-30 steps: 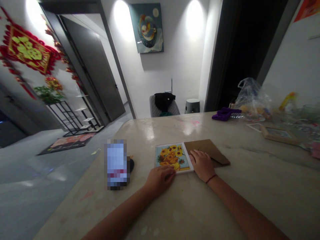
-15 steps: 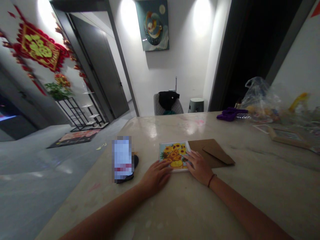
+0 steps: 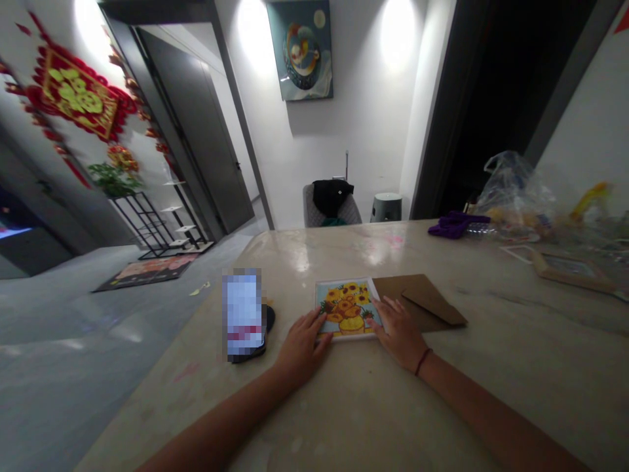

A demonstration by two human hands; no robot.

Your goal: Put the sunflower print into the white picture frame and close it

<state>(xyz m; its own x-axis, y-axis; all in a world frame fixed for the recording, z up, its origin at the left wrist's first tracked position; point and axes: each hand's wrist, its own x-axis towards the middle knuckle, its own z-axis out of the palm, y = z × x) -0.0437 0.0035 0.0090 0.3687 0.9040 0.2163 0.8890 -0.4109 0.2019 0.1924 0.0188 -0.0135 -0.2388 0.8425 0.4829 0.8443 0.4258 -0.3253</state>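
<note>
- Room: dim interior with white walls, a framed swirl painting [image 3: 299,49] above a grey chair [image 3: 333,213] with a black garment [image 3: 333,198] draped over it; red-and-gold hanging ornament [image 3: 73,98] on the left wall.
- Surface: polished pale stone counter [image 3: 515,354].
- Small sunflower picture [image 3: 348,308], white-bordered, lies flat on the counter directly in front of the person, between both hands.
- Kraft paper envelope [image 3: 422,305] lies flat, touching the picture's right edge.
- Left hand [image 3: 302,351]: open, not clenched; fingertips [image 3: 319,329] on the picture's lower left part.
- Right hand [image 3: 399,337]: open, relaxed; fingers [image 3: 388,309] at the picture's right edge, beside the envelope. No firm grasp by either hand.
- Right wrist: thin red cord bracelet [image 3: 423,362].
- Left of the picture: pixelated object [image 3: 242,314], too blurred to identify.
- Far right: purple cloth [image 3: 457,225], plastic bag [image 3: 515,193], wooden frame [image 3: 572,272].
</note>
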